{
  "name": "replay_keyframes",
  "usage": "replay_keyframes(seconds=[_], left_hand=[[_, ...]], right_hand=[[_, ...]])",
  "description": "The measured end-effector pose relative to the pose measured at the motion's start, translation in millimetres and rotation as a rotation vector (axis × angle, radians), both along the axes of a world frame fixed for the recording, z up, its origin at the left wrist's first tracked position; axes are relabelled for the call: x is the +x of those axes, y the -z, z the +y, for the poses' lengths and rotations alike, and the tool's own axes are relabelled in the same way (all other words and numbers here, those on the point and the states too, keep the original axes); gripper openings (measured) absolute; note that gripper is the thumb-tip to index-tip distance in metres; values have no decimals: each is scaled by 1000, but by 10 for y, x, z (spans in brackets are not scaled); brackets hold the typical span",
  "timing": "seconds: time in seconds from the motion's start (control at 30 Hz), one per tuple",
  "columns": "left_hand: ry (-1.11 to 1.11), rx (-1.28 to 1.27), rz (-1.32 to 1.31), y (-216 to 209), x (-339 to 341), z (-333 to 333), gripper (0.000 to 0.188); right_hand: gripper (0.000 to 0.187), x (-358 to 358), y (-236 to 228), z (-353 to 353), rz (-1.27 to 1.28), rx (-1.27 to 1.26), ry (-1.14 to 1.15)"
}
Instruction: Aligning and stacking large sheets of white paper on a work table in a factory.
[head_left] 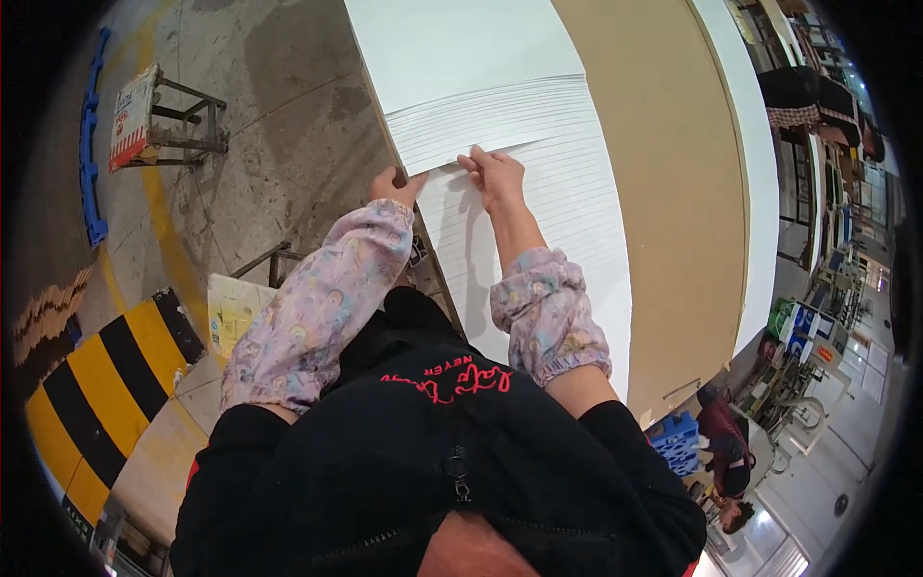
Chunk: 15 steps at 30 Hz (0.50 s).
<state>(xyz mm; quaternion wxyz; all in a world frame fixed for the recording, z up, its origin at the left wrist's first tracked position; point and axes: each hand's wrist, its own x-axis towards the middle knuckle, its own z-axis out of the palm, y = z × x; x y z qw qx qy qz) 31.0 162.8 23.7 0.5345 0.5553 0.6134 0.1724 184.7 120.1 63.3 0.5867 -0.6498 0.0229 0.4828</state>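
Note:
Large white paper sheets (471, 38) lie overlapped along the table, with several closely staggered edges showing as thin lines. My left hand (392, 187) is at the table's left edge, its fingers closed around the near left corner of an upper sheet. The hold there is partly hidden. To its right, my right hand (498, 179) pinches the near edge of the same white paper sheet (481, 130) between thumb and fingers. That edge lifts slightly off the lower sheets (567, 207) and casts a shadow beside my right hand.
A brown board surface (663, 192) runs along the right of the sheets, with another white strip (740, 115) beyond. On the left floor stand a small stool (178, 125) and a yellow-black striped barrier (111, 385). Co-workers (728, 452) and a blue crate (677, 442) are to the right.

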Motion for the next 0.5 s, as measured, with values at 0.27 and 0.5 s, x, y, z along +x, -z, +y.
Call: replay_keyframes(seconds=[0.27,0.5], left_hand=[[-54,33,-89,50,-109,-23,41],[-24,69,-103,15,-31,-115,61]], right_hand=[[19,400,96,-72,-371,-107,-351],[22,1710,257,-296,-842,-365,-166]])
